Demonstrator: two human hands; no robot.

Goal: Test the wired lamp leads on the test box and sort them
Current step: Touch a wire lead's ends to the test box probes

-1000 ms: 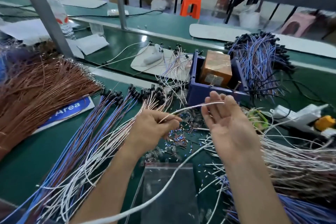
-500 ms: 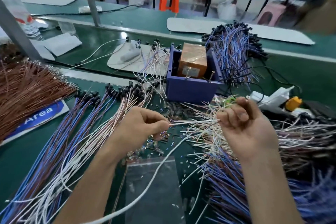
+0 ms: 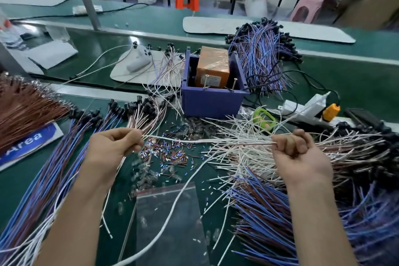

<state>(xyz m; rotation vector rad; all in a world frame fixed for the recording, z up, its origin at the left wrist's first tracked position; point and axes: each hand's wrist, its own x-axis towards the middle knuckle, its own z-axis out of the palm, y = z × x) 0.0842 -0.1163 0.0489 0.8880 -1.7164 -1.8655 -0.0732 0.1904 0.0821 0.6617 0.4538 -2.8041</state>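
A thin white and brown lamp lead (image 3: 194, 141) stretches level between my two hands above the green bench. My left hand (image 3: 114, 147) pinches its left end. My right hand (image 3: 295, 151) is curled round its right end, over a heap of white leads (image 3: 239, 149). Straight behind stands the purple test box (image 3: 212, 101) with an orange block (image 3: 212, 67) and two metal pins inside. A sorted fan of blue and white leads (image 3: 54, 168) lies under my left arm.
Blue leads (image 3: 269, 218) pile at the right front, another bundle (image 3: 263, 54) behind the box. Copper-brown wires (image 3: 23, 110) lie far left. Cut sleeve bits (image 3: 170, 153) and a clear plastic bag (image 3: 170, 222) sit in the middle. A white power strip (image 3: 302, 108) is right.
My right hand went from open fingers to a curled grip on the lead, moved right and down over the white heap. The lead is now pulled straight between both hands.
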